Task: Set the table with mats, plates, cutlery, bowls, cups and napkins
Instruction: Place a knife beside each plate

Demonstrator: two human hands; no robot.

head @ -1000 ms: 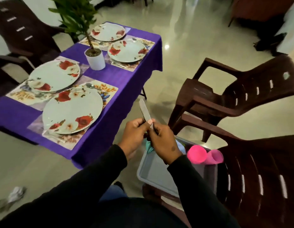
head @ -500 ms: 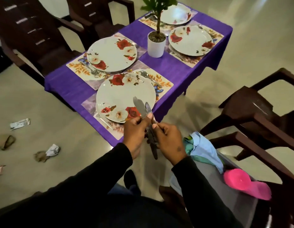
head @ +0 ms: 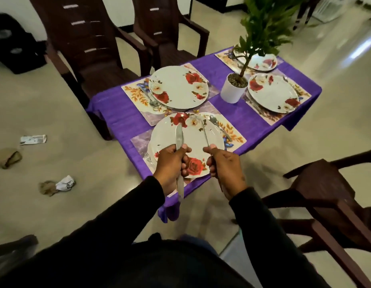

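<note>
My left hand [head: 172, 165] grips a table knife [head: 179, 135], blade pointing away, above the nearest floral plate [head: 186, 142]. My right hand [head: 224, 167] holds a second, thinner knife [head: 205, 134] over the same plate. That plate sits on a floral mat [head: 232, 132] with a spoon [head: 218, 126] at its right and a fork [head: 148, 157] at its left. Three more floral plates [head: 178, 87] [head: 272, 93] [head: 263, 62] lie on mats on the purple tablecloth [head: 242, 119].
A white pot with a green plant [head: 234, 88] stands mid-table. Dark brown chairs stand behind the table [head: 91, 48] [head: 170, 32] and at my right [head: 330, 196]. Crumpled litter [head: 64, 183] lies on the floor to the left.
My hands have parted, each now holding one knife, and moved forward over the near plate. The view swung left, so the grey tray and pink cups are out of sight.
</note>
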